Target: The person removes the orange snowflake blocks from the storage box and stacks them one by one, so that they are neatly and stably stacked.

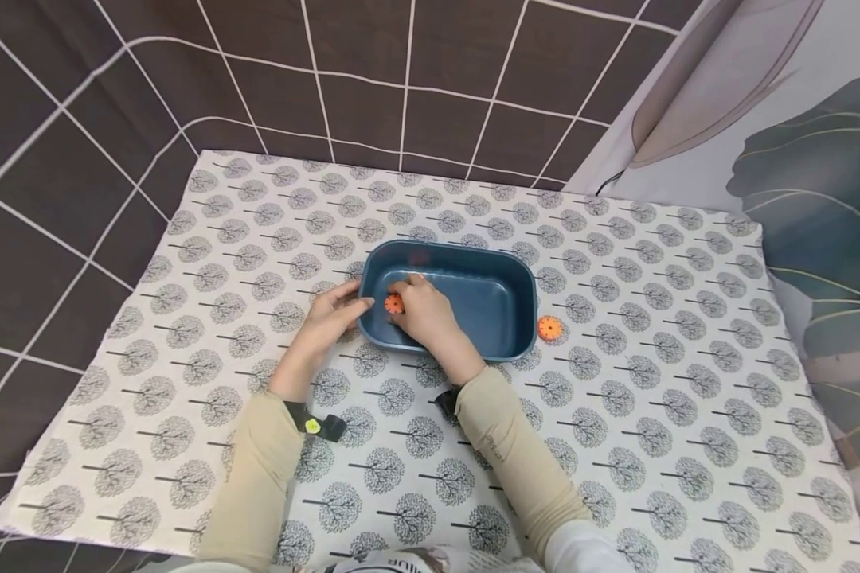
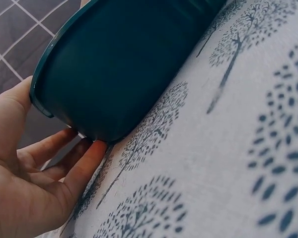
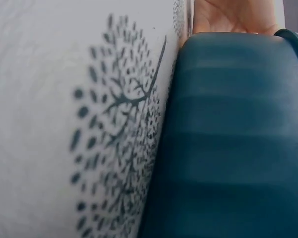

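Observation:
A dark blue rectangular tub [image 1: 487, 318] stands on the cloth. My left hand [image 1: 330, 317] grips its left end, thumb at the rim and fingertips against the outer wall low down, as the left wrist view shows of the same hand [image 2: 44, 178]. Inside the tub's left part, my right hand [image 1: 430, 317] pinches a small orange notched disc [image 1: 394, 304] with its fingers pointing down. A second orange notched disc [image 1: 549, 328] lies on the cloth just outside the tub's right end. In the right wrist view the tub's outer wall [image 3: 233, 148] hides my right hand.
A white cloth [image 1: 659, 382] printed with grey trees covers the table. Dark curtain with a white grid [image 1: 365, 72] hangs behind the far edge and at the left. Pale patterned fabric [image 1: 817, 239] hangs at the right edge.

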Tool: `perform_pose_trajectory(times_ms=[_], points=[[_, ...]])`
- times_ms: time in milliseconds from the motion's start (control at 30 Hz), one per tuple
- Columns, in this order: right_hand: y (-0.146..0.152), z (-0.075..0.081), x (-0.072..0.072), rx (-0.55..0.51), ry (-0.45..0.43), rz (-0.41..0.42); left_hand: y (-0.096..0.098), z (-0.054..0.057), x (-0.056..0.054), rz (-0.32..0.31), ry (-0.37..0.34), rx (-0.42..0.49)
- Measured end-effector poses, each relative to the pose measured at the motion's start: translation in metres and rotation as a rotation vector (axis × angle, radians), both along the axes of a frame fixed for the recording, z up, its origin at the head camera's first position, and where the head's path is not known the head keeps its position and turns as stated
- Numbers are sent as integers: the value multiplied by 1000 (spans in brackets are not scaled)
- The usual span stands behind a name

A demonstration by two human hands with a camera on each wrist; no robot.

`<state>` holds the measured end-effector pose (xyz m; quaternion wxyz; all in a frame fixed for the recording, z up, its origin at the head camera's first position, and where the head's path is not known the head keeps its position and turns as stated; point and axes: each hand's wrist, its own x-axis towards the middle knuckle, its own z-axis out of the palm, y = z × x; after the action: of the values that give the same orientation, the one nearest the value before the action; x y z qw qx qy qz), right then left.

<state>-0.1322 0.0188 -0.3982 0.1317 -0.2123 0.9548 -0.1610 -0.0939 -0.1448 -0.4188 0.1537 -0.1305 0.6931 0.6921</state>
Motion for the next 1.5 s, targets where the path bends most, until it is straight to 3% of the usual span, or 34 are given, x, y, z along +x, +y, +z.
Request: perform_pose_trajectory(times_ms=[367,633,933,1267,1500], points=[[2,-1,-2,-25,-21,0,0,0,0,1,-3,-18],[1,-2,0,-56,-2,-50,2,0,1,2,-12,-31],[1,-4,-1,-82,-100,-100,3,0,3,2,-22,-38],[-1,-7,-3,-109,-119,-79,2,-2,3,-7,-27,-38],[-2,-7,-2,-141,-67,-18,2,0,2,-2,-26,-38]])
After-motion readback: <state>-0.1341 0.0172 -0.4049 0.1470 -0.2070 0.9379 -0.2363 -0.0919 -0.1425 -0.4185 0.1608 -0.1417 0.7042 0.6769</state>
